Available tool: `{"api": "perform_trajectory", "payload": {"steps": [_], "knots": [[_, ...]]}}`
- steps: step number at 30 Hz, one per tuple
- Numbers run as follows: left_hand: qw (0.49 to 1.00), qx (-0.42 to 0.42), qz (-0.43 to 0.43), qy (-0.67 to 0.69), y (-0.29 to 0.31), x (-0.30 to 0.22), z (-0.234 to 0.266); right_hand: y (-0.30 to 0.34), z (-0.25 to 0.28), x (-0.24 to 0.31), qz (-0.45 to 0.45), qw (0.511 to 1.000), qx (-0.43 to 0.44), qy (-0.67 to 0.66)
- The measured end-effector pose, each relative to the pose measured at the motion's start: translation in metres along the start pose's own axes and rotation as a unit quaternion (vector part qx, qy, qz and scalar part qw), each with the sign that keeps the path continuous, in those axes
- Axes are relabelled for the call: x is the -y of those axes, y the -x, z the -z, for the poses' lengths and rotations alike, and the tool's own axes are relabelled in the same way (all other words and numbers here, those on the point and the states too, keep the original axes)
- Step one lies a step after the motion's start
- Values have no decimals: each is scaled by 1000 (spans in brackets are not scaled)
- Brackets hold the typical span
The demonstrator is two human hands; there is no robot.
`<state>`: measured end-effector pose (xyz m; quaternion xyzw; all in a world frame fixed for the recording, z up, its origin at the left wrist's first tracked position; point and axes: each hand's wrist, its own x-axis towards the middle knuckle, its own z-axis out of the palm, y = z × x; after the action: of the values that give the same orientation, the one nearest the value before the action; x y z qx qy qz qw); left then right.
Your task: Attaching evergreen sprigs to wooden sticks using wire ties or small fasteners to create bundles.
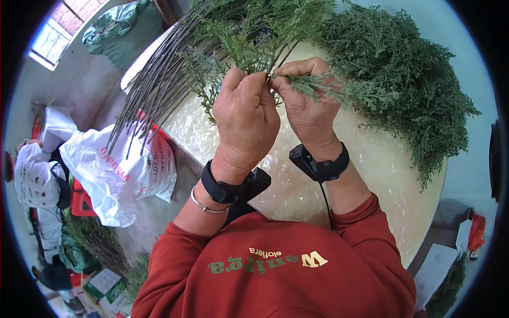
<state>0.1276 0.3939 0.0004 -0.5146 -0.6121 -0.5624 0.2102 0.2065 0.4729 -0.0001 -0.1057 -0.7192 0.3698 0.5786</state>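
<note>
My left hand (245, 108) is closed, its thumb and forefinger pinching at the stem of a leafy green branch (205, 71), whose foliage spreads behind and left of the knuckles. Against those fingertips, my right hand (310, 108) is closed in a pinch at the same stem joint. A small green sprig (366, 94) lies across the right fingers and points right. The exact grip is partly hidden where the fingertips meet. Beyond my hands, a bundle of long brown stems (159, 74) with green tops lies on the table (297, 185), stem ends over its left edge.
A large heap of feathery green branches (397, 79) covers the table's right side. Left of the table are a white plastic sack (116, 169) and a red stool (80, 200). A green sack (124, 32) stands by the far wall. More greenery (101, 238) lies on the floor.
</note>
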Motion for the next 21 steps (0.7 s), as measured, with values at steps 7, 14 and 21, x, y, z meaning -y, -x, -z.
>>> {"api": "perform_trajectory", "payload": {"steps": [7, 14, 21], "knots": [[999, -21, -28, -20, -1, -1, 0, -2, 0, 6, 44, 999, 21, 8], [998, -10, -45, -32, -2, -2, 0, -5, 5, 10, 65, 994, 40, 80], [998, 3, -49, -40, -3, -2, 1, -6, 7, 5, 58, 992, 80, 84]]}}
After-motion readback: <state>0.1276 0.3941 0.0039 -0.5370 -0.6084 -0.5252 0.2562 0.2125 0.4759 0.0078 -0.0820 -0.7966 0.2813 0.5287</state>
